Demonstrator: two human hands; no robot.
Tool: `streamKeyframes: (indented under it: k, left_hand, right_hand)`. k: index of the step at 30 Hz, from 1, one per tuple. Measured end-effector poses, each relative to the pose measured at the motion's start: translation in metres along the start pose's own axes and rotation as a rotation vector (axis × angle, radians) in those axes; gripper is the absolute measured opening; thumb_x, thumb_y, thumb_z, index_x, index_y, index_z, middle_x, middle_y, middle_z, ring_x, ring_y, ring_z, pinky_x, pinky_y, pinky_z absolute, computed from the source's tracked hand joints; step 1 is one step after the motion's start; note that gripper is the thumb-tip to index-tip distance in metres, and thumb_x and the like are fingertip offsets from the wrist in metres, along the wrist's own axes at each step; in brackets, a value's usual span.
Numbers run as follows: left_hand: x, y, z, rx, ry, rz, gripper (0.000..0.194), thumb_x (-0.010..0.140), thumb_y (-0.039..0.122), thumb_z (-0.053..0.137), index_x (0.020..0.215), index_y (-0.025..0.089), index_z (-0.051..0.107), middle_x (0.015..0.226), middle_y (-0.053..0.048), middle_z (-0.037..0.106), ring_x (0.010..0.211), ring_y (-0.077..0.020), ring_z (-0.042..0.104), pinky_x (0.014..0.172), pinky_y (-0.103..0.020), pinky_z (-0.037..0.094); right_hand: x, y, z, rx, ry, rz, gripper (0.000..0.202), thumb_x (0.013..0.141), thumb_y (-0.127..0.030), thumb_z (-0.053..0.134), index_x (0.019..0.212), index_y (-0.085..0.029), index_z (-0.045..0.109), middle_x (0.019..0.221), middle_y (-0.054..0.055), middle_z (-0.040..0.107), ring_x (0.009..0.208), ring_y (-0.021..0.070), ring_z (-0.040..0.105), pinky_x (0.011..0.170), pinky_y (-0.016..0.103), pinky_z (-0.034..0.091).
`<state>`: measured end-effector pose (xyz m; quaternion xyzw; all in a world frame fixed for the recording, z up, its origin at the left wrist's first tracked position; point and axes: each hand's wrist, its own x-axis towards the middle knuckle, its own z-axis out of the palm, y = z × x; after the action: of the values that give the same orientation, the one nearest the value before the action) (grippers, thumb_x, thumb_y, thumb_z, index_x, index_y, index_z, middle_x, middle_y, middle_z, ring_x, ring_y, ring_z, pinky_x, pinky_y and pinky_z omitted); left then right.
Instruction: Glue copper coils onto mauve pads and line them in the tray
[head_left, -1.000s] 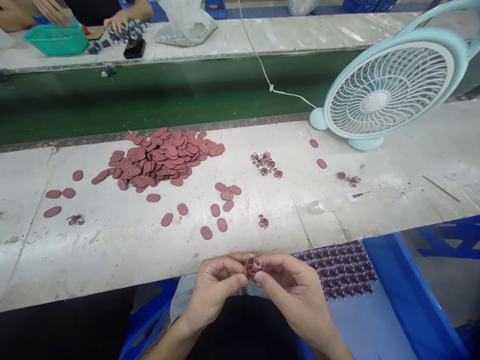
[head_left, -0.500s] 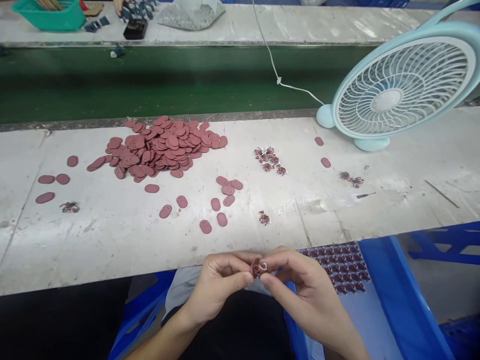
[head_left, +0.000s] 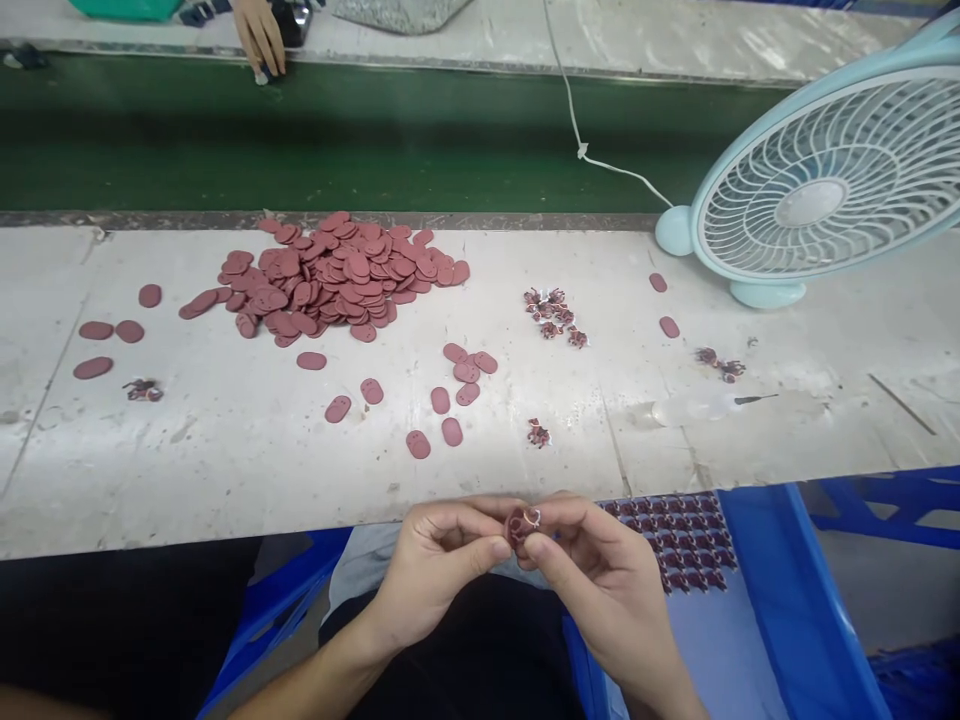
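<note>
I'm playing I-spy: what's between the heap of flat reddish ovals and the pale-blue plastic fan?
Head view: a cluster of small, spiky, dark-red pieces, then two reddish ovals.

Flat oval dusty-red pieces (head_left: 349, 270); small maroon part (head_left: 517, 527), white edge. Off-white bench (head_left: 247, 470), brownish stains. Round pale-blue plastic fan (head_left: 810, 203), white swirl-ribbed grille (head_left: 881, 165).

The left hand (head_left: 431, 575) and right hand (head_left: 611, 590) pinch a small maroon piece (head_left: 519, 528) before a table (head_left: 247, 465) strewn with oval discs (head_left: 341, 275).
</note>
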<state>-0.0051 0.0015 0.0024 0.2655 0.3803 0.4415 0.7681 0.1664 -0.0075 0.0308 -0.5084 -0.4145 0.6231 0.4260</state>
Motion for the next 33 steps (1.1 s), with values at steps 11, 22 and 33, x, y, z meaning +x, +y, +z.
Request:
streamKeyframes:
  k: [11, 22, 33]
  left_hand:
    - [-0.005, -0.009, 0.008, -0.004, 0.107, 0.099, 0.011, 0.084, 0.013, 0.073, 0.084, 0.022, 0.080, 0.108, -0.006, 0.079, 0.107, -0.0231, 0.072, 0.096, -0.034, 0.057]
    - [-0.009, -0.009, 0.011, -0.019, 0.136, 0.144, 0.010, 0.083, 0.014, 0.074, 0.083, 0.022, 0.081, 0.110, -0.006, 0.079, 0.108, -0.0246, 0.072, 0.096, -0.035, 0.058]
    - [0.001, 0.018, -0.036, 0.950, 0.272, 0.575, 0.036, 0.079, 0.016, 0.078, 0.112, 0.026, 0.074, 0.126, -0.009, 0.069, 0.114, -0.0287, 0.065, 0.104, -0.044, 0.050]
  right_hand:
    - [0.000, 0.003, 0.011, 0.112, 0.068, -0.077, 0.012, 0.092, -0.019, 0.068, 0.101, -0.027, 0.070, 0.094, 0.002, 0.071, 0.086, 0.0144, 0.070, 0.075, 0.025, 0.060]
    - [-0.001, 0.007, 0.015, 0.082, 0.062, -0.193, 0.017, 0.093, -0.015, 0.064, 0.103, -0.027, 0.069, 0.094, 0.001, 0.067, 0.087, 0.0136, 0.069, 0.077, 0.025, 0.059]
    - [-0.021, 0.028, -0.043, 0.197, 0.436, -0.105, 0.013, 0.086, -0.026, 0.074, 0.099, -0.026, 0.072, 0.091, 0.005, 0.073, 0.065, 0.0154, 0.068, 0.056, 0.029, 0.060]
